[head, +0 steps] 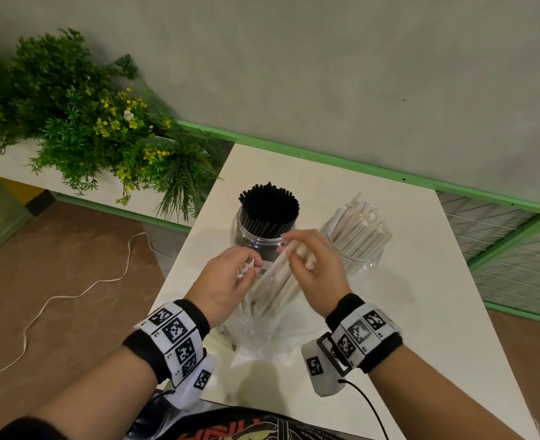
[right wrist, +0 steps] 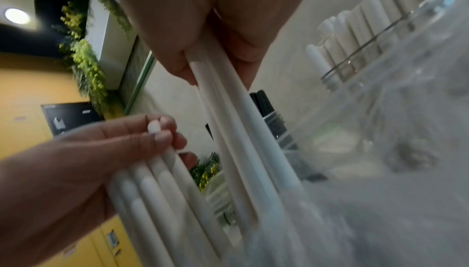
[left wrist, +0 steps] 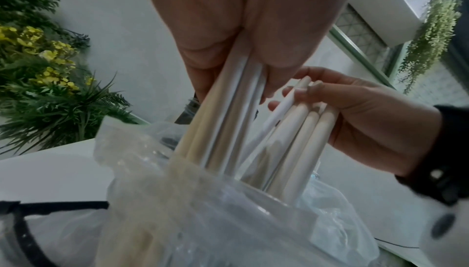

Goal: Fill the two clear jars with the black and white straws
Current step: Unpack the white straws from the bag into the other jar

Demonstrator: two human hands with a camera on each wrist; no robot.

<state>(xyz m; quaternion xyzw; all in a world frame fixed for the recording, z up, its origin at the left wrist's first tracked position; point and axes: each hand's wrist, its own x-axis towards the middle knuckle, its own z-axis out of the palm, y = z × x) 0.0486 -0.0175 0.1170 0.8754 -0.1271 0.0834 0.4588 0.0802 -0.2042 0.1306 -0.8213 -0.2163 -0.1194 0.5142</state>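
Now the left hand (head: 222,282) grips a bunch of white straws (head: 271,287) rising from a clear plastic bag (head: 262,331); the right hand (head: 313,268) grips another bunch. At twelve o'clock stands the black-straw jar (head: 263,230), at two o'clock the white-straw jar (head: 356,246).

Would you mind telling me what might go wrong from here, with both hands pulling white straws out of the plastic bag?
1. The plastic bag is loose and crumpled round the white straws; it may lift with them and spill the rest.
2. The left hand and right hand each hold a separate bunch, so a few could slip out.
3. The jar of white straws looks quite full and stands close by; pushing more in might tip it.
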